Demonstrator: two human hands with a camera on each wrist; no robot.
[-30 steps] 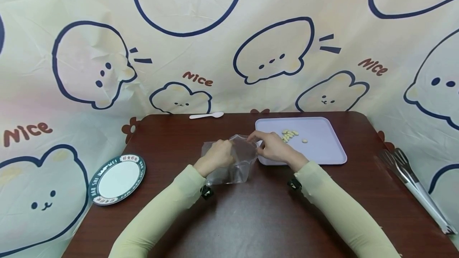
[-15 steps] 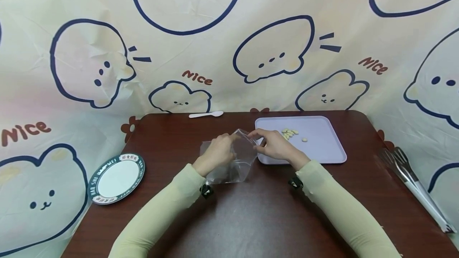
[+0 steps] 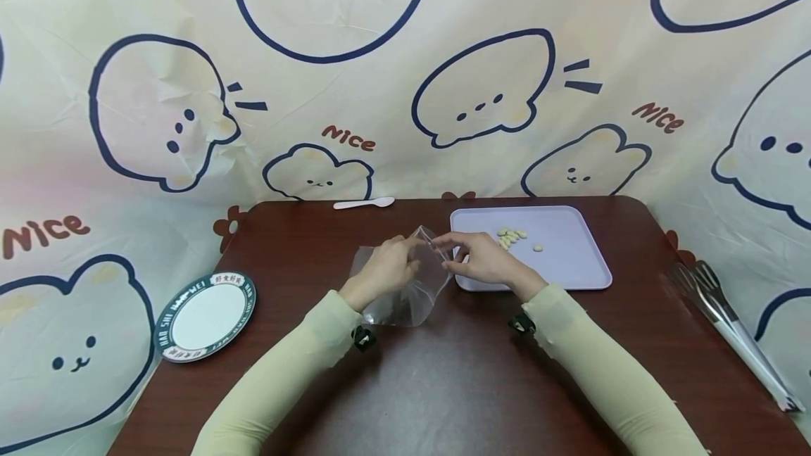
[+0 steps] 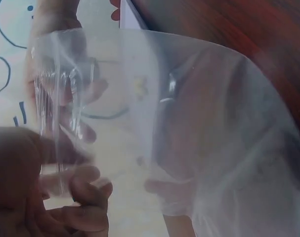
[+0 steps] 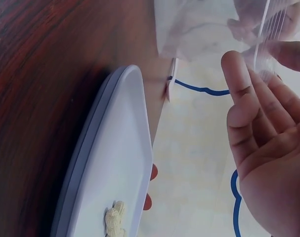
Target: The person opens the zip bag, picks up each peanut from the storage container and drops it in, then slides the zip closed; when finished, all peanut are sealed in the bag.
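Both hands hold a clear plastic zip bag (image 3: 398, 308) upright over the middle of the table. My left hand (image 3: 383, 271) pinches its upper edge from the left. Opposite it, my right hand (image 3: 484, 259) pinches the right part of the same edge with thumb and fingertip. In the left wrist view, ridged seal lines run along the bag's mouth (image 4: 58, 113) between the hands, and the bag's body (image 4: 219, 123) shows nothing inside. The other fingers of the right hand (image 5: 273, 138) are loosely curled in the right wrist view.
A pale lilac tray (image 3: 570, 259) beside the right hand bears several small pale yellow pieces (image 3: 507, 236), ridged up close. A green-rimmed plate (image 3: 205, 317) lies at left, a white spoon (image 3: 364, 203) at the back edge, and metal tongs (image 3: 738, 336) at the right edge.
The bag's upper edge has been raised and its top corner now stands up as a point between the hands. The left fingers have shifted slightly up along the edge; the tray and plate are unmoved.
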